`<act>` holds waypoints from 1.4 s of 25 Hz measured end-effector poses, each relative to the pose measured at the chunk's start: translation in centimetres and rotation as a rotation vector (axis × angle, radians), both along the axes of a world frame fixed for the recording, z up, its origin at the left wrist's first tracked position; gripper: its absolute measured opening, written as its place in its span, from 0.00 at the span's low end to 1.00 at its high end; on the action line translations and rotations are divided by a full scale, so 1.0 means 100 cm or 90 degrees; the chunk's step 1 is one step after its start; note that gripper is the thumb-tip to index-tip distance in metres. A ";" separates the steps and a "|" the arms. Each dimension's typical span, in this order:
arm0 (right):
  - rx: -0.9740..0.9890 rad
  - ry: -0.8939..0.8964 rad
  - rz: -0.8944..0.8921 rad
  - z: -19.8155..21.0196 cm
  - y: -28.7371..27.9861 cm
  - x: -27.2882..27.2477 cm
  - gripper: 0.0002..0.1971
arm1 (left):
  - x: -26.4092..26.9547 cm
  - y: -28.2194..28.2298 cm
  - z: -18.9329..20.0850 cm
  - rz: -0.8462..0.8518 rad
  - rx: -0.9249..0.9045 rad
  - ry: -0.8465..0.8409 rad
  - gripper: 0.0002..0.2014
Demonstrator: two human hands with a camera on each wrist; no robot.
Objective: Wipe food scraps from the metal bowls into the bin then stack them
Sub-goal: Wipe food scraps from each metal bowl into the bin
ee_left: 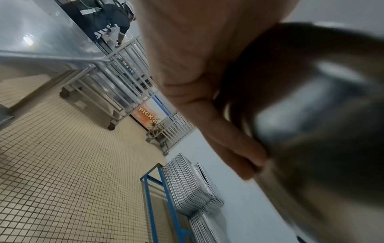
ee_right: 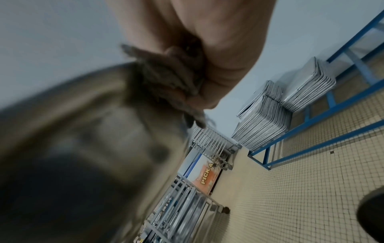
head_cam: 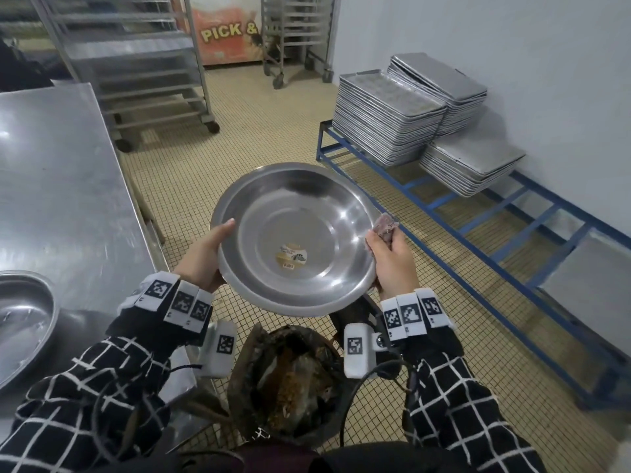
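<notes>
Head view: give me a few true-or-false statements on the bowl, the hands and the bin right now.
1. The left hand grips the bowl by its rim. True.
2. The right hand is empty. False: it holds a rag at the bowl's rim.
3. The bowl is full of scraps. False: its inside looks clean, with only a sticker.
4. The bin below the bowl holds food waste. True.
5. The bowl rests on the table. False: it is held in the air.

steel table (head_cam: 68,186): bowl (head_cam: 20,322) | blue rack (head_cam: 505,213): tray stacks (head_cam: 389,121) | floor (head_cam: 211,165): bin (head_cam: 293,377)
</notes>
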State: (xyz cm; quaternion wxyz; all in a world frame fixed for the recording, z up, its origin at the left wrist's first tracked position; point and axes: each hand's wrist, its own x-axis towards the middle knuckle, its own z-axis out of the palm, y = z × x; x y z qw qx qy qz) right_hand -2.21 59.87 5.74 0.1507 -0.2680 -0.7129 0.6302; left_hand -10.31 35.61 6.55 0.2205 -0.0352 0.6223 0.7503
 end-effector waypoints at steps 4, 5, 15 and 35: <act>-0.073 0.025 -0.064 -0.009 -0.026 -0.004 0.12 | 0.012 0.024 -0.005 0.036 -0.024 0.029 0.16; -0.087 0.031 -0.086 -0.011 -0.031 -0.006 0.13 | 0.015 0.030 -0.005 0.016 -0.040 0.035 0.15; -0.094 -0.008 -0.086 -0.006 -0.021 -0.003 0.18 | 0.007 0.019 -0.003 -0.151 -0.007 0.046 0.22; -0.047 0.046 -0.018 0.010 -0.106 -0.033 0.22 | 0.014 -0.042 -0.008 0.295 -0.021 0.082 0.15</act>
